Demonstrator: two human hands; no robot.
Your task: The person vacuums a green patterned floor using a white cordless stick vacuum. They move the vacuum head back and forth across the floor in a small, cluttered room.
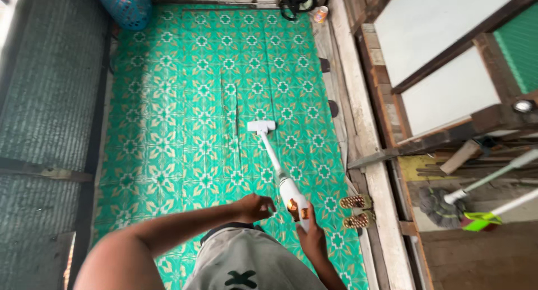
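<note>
A white stick vacuum [278, 169] slants up across a green patterned floor mat [185, 116], its flat head [261, 126] resting on the mat near the middle. My right hand [310, 234] grips the vacuum's handle, by its orange parts. My left hand [255, 207] hovers just left of the vacuum body with fingers curled, holding nothing I can make out.
A blue plastic basket [126, 7] stands at the mat's far left corner. A pair of sandals [357, 210] lies at the mat's right edge. A mop [448, 203] and poles lie right, beyond a wooden ledge [364, 127]. A mesh wall [45, 99] borders the left.
</note>
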